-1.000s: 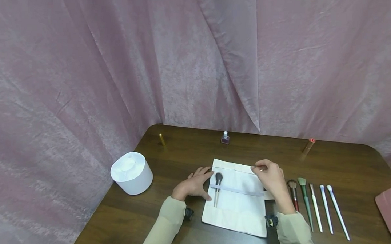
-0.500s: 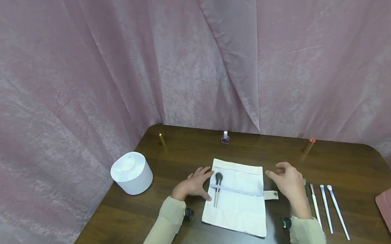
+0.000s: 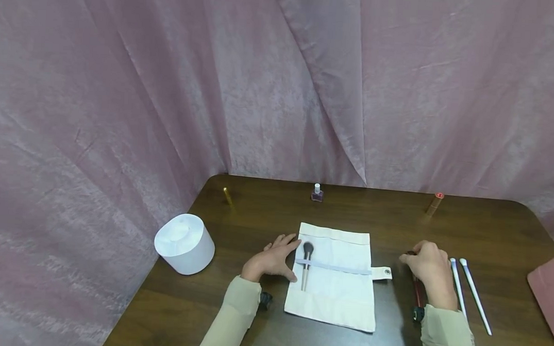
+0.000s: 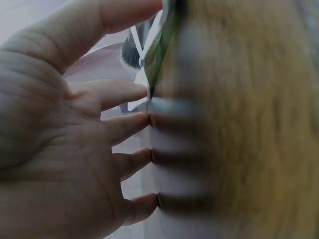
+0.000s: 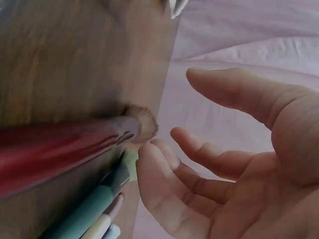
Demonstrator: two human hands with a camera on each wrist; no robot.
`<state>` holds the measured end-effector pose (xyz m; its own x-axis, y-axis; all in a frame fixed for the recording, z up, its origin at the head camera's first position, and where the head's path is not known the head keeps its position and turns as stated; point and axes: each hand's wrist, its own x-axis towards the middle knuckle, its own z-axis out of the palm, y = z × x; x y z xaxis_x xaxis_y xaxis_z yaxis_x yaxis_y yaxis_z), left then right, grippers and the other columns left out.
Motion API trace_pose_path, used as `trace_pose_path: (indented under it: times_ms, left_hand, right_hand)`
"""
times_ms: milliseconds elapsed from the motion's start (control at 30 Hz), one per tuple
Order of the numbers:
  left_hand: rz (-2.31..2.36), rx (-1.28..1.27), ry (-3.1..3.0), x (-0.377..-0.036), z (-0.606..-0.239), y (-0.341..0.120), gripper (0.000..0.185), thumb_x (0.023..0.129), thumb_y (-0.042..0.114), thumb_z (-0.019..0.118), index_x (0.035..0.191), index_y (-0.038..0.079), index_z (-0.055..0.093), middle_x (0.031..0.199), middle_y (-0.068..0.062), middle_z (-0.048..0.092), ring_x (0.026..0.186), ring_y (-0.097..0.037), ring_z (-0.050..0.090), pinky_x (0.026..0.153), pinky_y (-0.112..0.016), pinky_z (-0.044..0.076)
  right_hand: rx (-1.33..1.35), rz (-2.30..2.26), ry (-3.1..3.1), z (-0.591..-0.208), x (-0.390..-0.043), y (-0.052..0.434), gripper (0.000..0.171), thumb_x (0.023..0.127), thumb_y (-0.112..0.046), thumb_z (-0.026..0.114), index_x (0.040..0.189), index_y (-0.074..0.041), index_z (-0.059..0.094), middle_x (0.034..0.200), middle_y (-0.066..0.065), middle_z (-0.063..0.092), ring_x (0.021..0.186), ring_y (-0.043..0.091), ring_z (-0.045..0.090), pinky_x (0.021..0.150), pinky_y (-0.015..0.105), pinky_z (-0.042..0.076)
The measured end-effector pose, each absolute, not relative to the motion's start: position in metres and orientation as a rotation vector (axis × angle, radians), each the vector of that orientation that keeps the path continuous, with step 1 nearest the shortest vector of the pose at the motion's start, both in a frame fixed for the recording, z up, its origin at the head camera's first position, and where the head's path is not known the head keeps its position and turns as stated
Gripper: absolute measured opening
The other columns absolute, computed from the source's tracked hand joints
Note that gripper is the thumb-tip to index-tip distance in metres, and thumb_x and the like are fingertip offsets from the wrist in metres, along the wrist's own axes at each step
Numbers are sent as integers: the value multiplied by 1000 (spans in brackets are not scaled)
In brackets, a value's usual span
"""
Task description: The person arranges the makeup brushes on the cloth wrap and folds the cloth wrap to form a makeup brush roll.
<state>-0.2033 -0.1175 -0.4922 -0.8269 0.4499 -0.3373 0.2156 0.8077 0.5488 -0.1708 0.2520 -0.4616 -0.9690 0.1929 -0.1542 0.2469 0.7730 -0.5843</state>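
A white fabric brush roll [image 3: 334, 294] lies open on the brown table [image 3: 266, 214]. One makeup brush [image 3: 306, 259] with dark bristles is tucked under its elastic strap [image 3: 338, 269]. My left hand [image 3: 273, 259] rests flat on the table at the roll's left edge, fingers straight [image 4: 124, 124], beside the brush head [image 4: 130, 54]. My right hand [image 3: 428, 270] hovers over the loose brushes to the right of the roll. Its fingers [image 5: 164, 164] are loosely curved by the heads of a red-handled brush [image 5: 60, 149] and a green one [image 5: 94, 204], gripping neither.
Two white brushes [image 3: 467, 289] lie right of my right hand. A white round container [image 3: 184, 244] stands at the left. A gold tube [image 3: 228, 195], a nail polish bottle [image 3: 317, 193] and a rose-gold tube [image 3: 434, 203] stand along the back edge. A pink case [image 3: 550, 296] sits far right.
My right hand left the roll's top edge and moved right and down onto the row of loose brushes, covering two of them. The left hand stayed put.
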Motion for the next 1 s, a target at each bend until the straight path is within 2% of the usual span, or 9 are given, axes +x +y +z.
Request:
trace_pose_path:
  times_ms: [67, 100, 200, 300, 500, 633, 867, 933, 1000]
  left_hand:
    - [695, 494, 2533, -204, -492, -118, 99, 77, 21, 89, 159, 13, 34, 168, -8, 17, 154, -34, 7, 118, -61, 12]
    - [692, 493, 2536, -204, -492, -118, 99, 77, 21, 89, 159, 13, 34, 168, -8, 17, 154, -34, 7, 118, -61, 12]
    - [669, 491, 2551, -205, -493, -118, 99, 77, 23, 90, 159, 13, 35, 167, -8, 18, 154, -34, 8, 118, -61, 13]
    - [652, 491, 2565, -206, -495, -118, 98, 77, 23, 90, 158, 13, 36, 167, -8, 19, 153, -34, 9, 118, -61, 14]
    - [661, 504, 2561, -204, -495, -117, 98, 77, 23, 90, 158, 12, 36, 167, -9, 20, 153, -35, 10, 118, -61, 14]
    - [661, 502, 2560, -204, -494, -116, 97, 77, 23, 90, 158, 12, 36, 166, -9, 20, 153, -35, 10, 118, -61, 15]
    - [679, 492, 2559, -204, -492, -115, 96, 77, 22, 89, 158, 12, 37, 166, -10, 20, 153, -36, 10, 118, -61, 14]
    - [674, 490, 2557, -204, -493, -116, 96, 78, 22, 89, 158, 13, 36, 167, -9, 20, 153, -35, 9, 118, -61, 14]
    - [669, 487, 2557, -203, -493, -116, 96, 78, 22, 89, 158, 14, 36, 167, -8, 19, 154, -34, 9, 118, -60, 14]
  right_hand:
    - [353, -941, 2907, -464, -170, 253, 28, 87, -17, 71, 82, 9, 61, 77, 22, 61, 68, 32, 56, 57, 42, 45]
    - [354, -931, 2917, -465, -169, 253, 28, 87, -17, 71, 71, 4, 58, 67, 15, 56, 62, 28, 52, 53, 39, 42]
    - [381, -887, 2934, -466, -165, 255, 39, 87, -18, 70, 57, -11, 46, 58, 5, 44, 58, 23, 44, 50, 36, 34]
    - [434, -851, 2925, -466, -164, 256, 34, 88, -20, 70, 64, -7, 50, 66, 11, 48, 65, 30, 48, 54, 42, 39]
    - [460, -801, 2905, -470, -162, 260, 30, 84, -17, 73, 84, 10, 60, 81, 30, 58, 75, 44, 56, 60, 55, 46]
    - [448, -771, 2915, -473, -164, 259, 31, 82, -14, 73, 94, 12, 62, 92, 40, 60, 83, 55, 60, 63, 62, 47]
    - [432, -738, 2921, -473, -166, 259, 33, 82, -15, 69, 102, 11, 63, 97, 42, 59, 86, 58, 59, 64, 63, 47]
    - [430, -742, 2913, -472, -165, 259, 33, 83, -16, 69, 100, 12, 62, 97, 42, 59, 86, 57, 59, 64, 63, 47]
    - [427, -759, 2905, -469, -164, 258, 30, 85, -17, 70, 92, 10, 62, 90, 37, 60, 82, 53, 60, 63, 60, 46]
